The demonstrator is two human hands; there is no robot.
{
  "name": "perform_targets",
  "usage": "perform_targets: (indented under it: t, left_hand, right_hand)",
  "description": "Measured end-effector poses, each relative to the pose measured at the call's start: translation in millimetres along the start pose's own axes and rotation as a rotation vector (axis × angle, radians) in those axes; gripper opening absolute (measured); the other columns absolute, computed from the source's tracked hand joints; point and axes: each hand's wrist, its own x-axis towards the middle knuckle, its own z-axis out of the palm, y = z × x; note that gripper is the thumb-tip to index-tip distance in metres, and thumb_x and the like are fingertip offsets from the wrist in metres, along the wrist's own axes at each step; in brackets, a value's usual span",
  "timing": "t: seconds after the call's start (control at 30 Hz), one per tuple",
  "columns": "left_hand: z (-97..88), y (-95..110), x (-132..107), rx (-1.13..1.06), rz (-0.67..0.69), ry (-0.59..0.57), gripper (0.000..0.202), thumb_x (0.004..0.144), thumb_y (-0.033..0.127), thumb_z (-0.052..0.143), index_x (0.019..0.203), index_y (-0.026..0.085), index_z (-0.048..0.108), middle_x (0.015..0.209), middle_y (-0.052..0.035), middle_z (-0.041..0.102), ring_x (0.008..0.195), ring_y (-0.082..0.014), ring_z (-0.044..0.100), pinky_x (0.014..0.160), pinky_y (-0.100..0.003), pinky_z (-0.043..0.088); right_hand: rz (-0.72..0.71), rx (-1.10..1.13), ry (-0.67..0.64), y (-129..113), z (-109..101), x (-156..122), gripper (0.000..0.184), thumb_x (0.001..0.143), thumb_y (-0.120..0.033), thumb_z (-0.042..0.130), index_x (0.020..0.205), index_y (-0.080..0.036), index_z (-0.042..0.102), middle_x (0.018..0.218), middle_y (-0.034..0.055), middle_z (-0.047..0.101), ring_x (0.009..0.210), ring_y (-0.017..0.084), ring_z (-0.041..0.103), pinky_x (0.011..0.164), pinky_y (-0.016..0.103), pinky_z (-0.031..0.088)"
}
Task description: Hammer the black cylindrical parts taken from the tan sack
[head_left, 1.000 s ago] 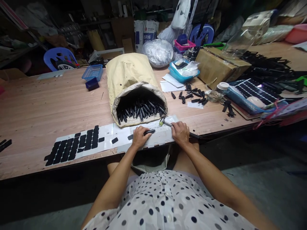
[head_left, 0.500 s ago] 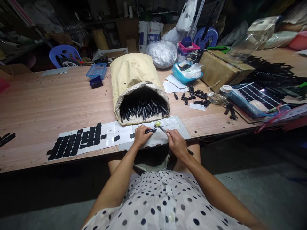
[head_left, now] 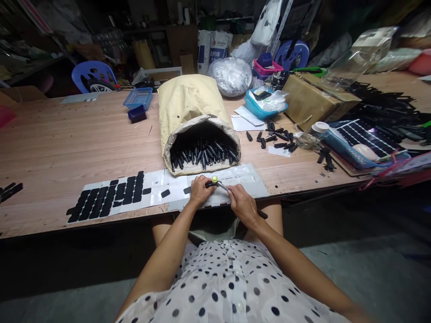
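Note:
My left hand [head_left: 200,192] is closed round a small black plastic part [head_left: 209,184], held against the grey-white board at the table's front edge. In my right hand [head_left: 243,204] is what looks like a small hammer [head_left: 222,185], with a metal shaft and a round yellow-green head. The black end of its handle sticks out behind my wrist. The hammer's head is over or against the black part; contact cannot be made out. Behind both hands, an open paper sack [head_left: 193,96] lies on its side, its mouth full of similar black parts [head_left: 205,154].
Left of my hands, black rounded stickers [head_left: 97,202] lie on a white sheet. Loose black parts [head_left: 278,137] are scattered right of the sack. A cardboard box [head_left: 313,101], a blue tray [head_left: 343,146] and a turquoise basket [head_left: 261,105] stand farther right. Blue baskets [head_left: 138,98] sit at the back left.
The hammer's head has moved left, towards my left hand and over the black part. My right hand has shifted slightly left with it, while my left hand stays nearly in place.

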Motion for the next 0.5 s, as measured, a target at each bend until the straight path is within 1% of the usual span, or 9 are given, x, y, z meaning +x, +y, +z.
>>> perform_targets:
  t: [0.07, 0.13, 0.23, 0.3, 0.4, 0.5]
  left_hand:
    - [0.6, 0, 0, -0.005, 0.001, -0.001, 0.011, 0.079, 0.025, 0.074, 0.090, 0.026, 0.075, 0.093, -0.0023, 0.067, 0.097, -0.0232, 0.057, 0.090, -0.038, 0.044]
    - [0.9, 1, 0, -0.009, 0.000, -0.004, 0.012, 0.079, 0.025, 0.074, 0.090, 0.026, 0.075, 0.094, -0.0025, 0.067, 0.098, -0.0234, 0.057, 0.092, -0.038, 0.044]
    - [0.8, 1, -1, -0.011, 0.001, -0.005, 0.012, 0.079, 0.025, 0.073, 0.092, 0.025, 0.075, 0.096, -0.0029, 0.067, 0.100, -0.0237, 0.057, 0.093, -0.038, 0.043]
    - [0.8, 2, -2, -0.011, 0.007, -0.003, 0.012, 0.080, 0.025, 0.073, 0.091, 0.025, 0.075, 0.096, -0.0029, 0.067, 0.100, -0.0237, 0.057, 0.093, -0.038, 0.043]
    - [1.4, 1, -3, -0.008, 0.010, -0.003, 0.011, 0.080, 0.025, 0.072, 0.090, 0.026, 0.075, 0.094, -0.0026, 0.066, 0.098, -0.0235, 0.056, 0.092, -0.038, 0.043]
    - [2.4, -1, -3, -0.003, 0.018, -0.004, 0.012, 0.080, 0.025, 0.072, 0.092, 0.026, 0.075, 0.093, -0.0024, 0.066, 0.098, -0.0233, 0.056, 0.091, -0.037, 0.043]
  right_hand:
    - [-0.004, -0.021, -0.006, 4, 1, 2, 0.032, 0.098, -0.028, 0.041, 0.110, -0.029, 0.070, 0.095, 0.0041, 0.065, 0.078, 0.017, 0.060, 0.061, 0.026, 0.044]
    - [-0.001, -0.049, 0.029, 13, 0, 7, 0.033, 0.098, -0.027, 0.040, 0.111, -0.028, 0.070, 0.097, 0.0047, 0.065, 0.080, 0.017, 0.060, 0.063, 0.026, 0.044]
    - [0.033, -0.139, 0.073, 34, -5, 25, 0.032, 0.098, -0.025, 0.041, 0.113, -0.025, 0.069, 0.099, 0.0065, 0.065, 0.081, 0.018, 0.058, 0.064, 0.028, 0.040]
    - [0.041, -0.231, 0.062, 49, -6, 39, 0.028, 0.096, -0.023, 0.045, 0.109, -0.022, 0.071, 0.095, 0.0076, 0.064, 0.080, 0.019, 0.055, 0.065, 0.029, 0.037]
    - [-0.015, -0.321, 0.056, 67, -3, 54, 0.023, 0.093, -0.021, 0.051, 0.104, -0.022, 0.072, 0.091, 0.0083, 0.062, 0.086, 0.022, 0.051, 0.070, 0.031, 0.034]
    - [-0.055, -0.322, 0.077, 75, 4, 58, 0.022, 0.092, -0.020, 0.052, 0.103, -0.022, 0.071, 0.093, 0.0086, 0.062, 0.089, 0.023, 0.049, 0.073, 0.032, 0.032]
